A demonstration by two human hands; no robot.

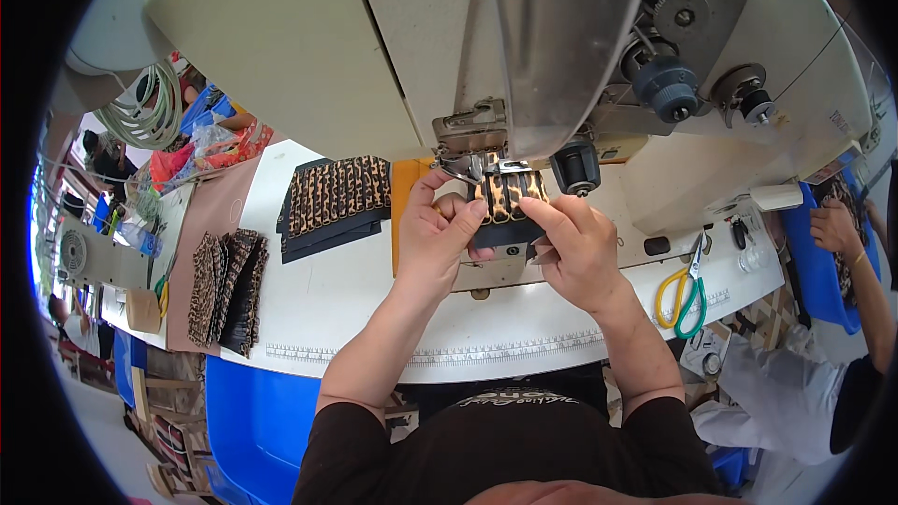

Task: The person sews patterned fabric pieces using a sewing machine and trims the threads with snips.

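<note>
A leopard-print fabric piece (506,198) with raised vertical strips and a black backing lies at the presser foot (513,166) of a sewing machine. My left hand (438,236) pinches its left edge, thumb on top and fingers curled behind. From the other side, my right hand (578,248) grips the right edge, its index finger pressed onto the strips. Something small and greyish shows below the right fingers; its kind is unclear. Left of the machine lies a stack of similar leopard-print pieces (339,194) on black backings.
Folded leopard-print pieces (226,288) lie at the table's left. Scissors (686,292) with yellow and green handles rest at the right, near a ruler strip (505,352) along the front edge. A blue bin (253,411) stands below left. Another person's arm (865,271) reaches over a blue bin at right.
</note>
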